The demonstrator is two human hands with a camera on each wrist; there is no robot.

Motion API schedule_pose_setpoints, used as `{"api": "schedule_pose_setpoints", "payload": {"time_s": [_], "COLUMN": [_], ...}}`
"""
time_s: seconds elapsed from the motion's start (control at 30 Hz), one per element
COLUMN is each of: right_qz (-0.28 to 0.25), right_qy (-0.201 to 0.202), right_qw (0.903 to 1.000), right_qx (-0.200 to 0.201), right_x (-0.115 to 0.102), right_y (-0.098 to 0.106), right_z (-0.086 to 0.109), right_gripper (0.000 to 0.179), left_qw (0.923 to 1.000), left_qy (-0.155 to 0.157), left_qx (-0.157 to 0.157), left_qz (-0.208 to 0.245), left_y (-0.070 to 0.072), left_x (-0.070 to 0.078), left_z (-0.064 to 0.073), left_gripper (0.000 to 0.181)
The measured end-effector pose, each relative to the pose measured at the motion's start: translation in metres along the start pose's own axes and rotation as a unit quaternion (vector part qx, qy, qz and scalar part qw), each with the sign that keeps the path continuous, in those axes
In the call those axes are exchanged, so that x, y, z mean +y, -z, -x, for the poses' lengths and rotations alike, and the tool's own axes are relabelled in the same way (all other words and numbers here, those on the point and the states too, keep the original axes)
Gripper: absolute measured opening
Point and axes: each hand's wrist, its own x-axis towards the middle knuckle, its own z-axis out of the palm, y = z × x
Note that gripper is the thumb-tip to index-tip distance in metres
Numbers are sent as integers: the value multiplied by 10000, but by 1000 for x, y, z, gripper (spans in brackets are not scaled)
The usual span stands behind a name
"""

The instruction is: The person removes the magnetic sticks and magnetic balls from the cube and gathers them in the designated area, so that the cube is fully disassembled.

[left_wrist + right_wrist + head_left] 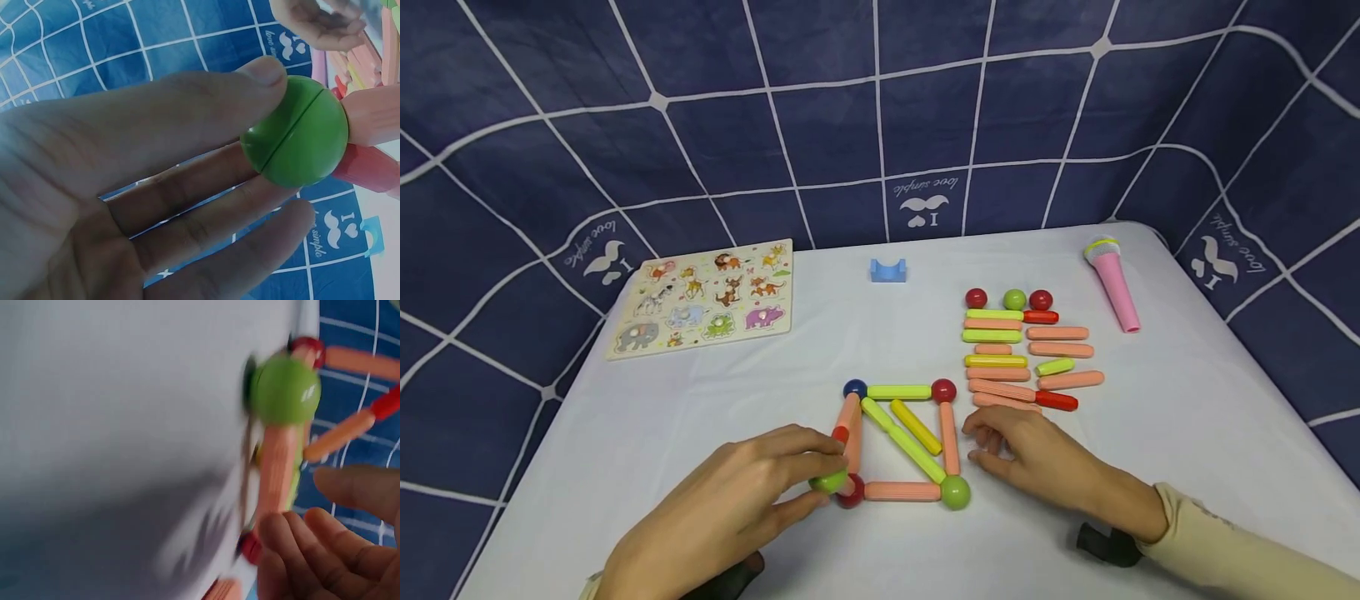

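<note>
My left hand (752,475) pinches a green ball (300,134) between thumb and fingers. A salmon stick and a red stick (372,169) meet that ball. Raised near the left side, it overlaps the lower-left red ball (851,492) of a four-sided stick frame in the head view. The frame's other corners are a blue ball (854,388), a red ball (943,390) and a green ball (955,492). Light-green sticks (904,442) cross it diagonally, beside a yellow stick (917,427). My right hand (1037,454) hovers just right of the salmon side stick (950,439), fingers loosely bent and holding nothing.
Right of the frame lie rows of salmon, green, yellow and red sticks (996,374), with three balls (1014,299) behind them. A pink microphone (1117,292) lies farther right. At the back are a blue cradle-shaped block (888,272) and an animal puzzle board (700,300).
</note>
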Motion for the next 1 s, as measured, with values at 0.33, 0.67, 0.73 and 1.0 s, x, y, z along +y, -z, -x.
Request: {"api": "schedule_pose_setpoints", "payload": {"time_s": [0.33, 0.67, 0.73, 1.0], "right_qz": [-260, -118, -117, 21], "right_qy": [-94, 100, 145, 138], "right_qw": [9960, 9958, 9957, 9968], "right_qx": [-854, -899, -912, -793], "right_x": [-19, -23, -24, -24], "right_y": [-8, -17, -17, -14], "right_z": [6, 7, 7, 4], "right_gripper": [30, 26, 26, 26], "left_qw": [9995, 9930, 9926, 9945], "left_qy": [282, 262, 130, 48], "left_qx": [78, -75, -274, -327], "left_qz": [106, 1153, 1172, 992], "left_y": [8, -30, -43, -56], "left_x": [-6, -104, -111, -112], "left_z": [-2, -55, -63, -70], "left_gripper": [33, 32, 35, 36]}}
